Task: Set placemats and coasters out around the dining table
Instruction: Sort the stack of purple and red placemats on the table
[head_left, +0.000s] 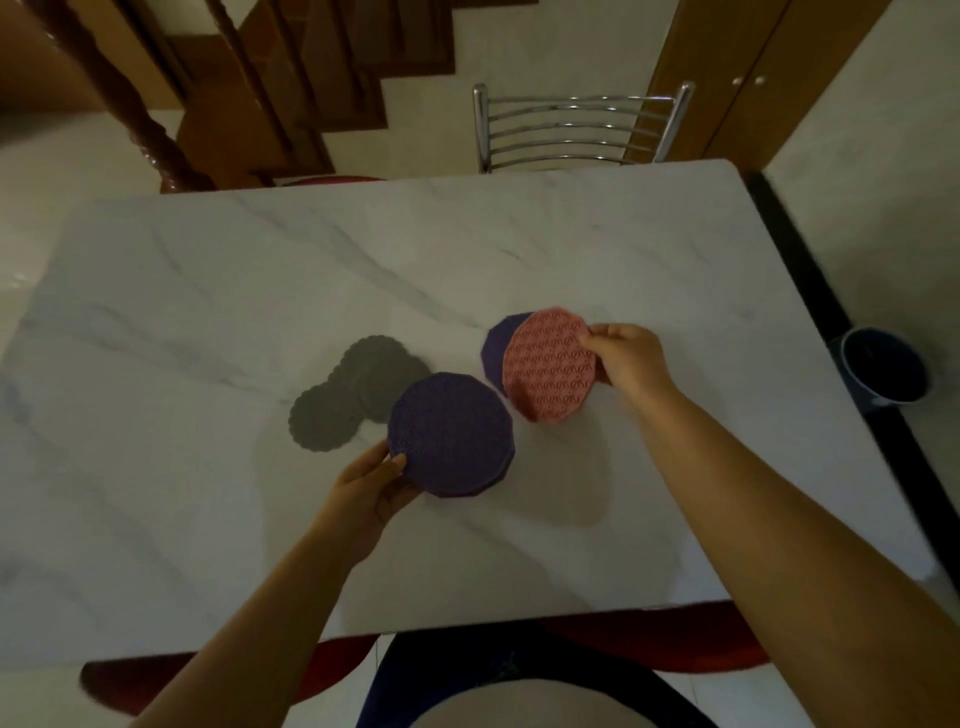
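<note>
White marble-patterned table (208, 322) is filling most of the frame, and I am looking down on it from the near edge, with a dark red seat (670, 644) showing under that edge at the bottom.

Nearest to me, my left hand (371, 493) is coming in from lower centre and pinching a purple round mat (451, 434) at its lower left rim, thumb on top and fingers underneath. A second dark edge is showing below the mat's lower rim; I cannot tell whether that is another mat stacked under it.

Right of centre, my right hand (626, 358) is gripping a pink patterned mat (550, 364) at its right edge, fingers closed on the rim. This mat is tilting slightly and overlapping another purple mat (496, 348), of which only the left part is visible behind it. I cannot tell whether the pink one is touching it.

Just left of the purple round mat, three grey scalloped coasters (358, 392) are lying flat on the table in an overlapping cluster, the near purple mat covering part of them.

Farther off, at the far edge of the table, a chrome chair back (576, 130) is standing in the upper centre. A wooden staircase (249, 93) is occupying the upper left, and a wooden cabinet (737, 67) the upper right. A dark round bin (885, 366) is sitting on the floor at the right edge.
</note>
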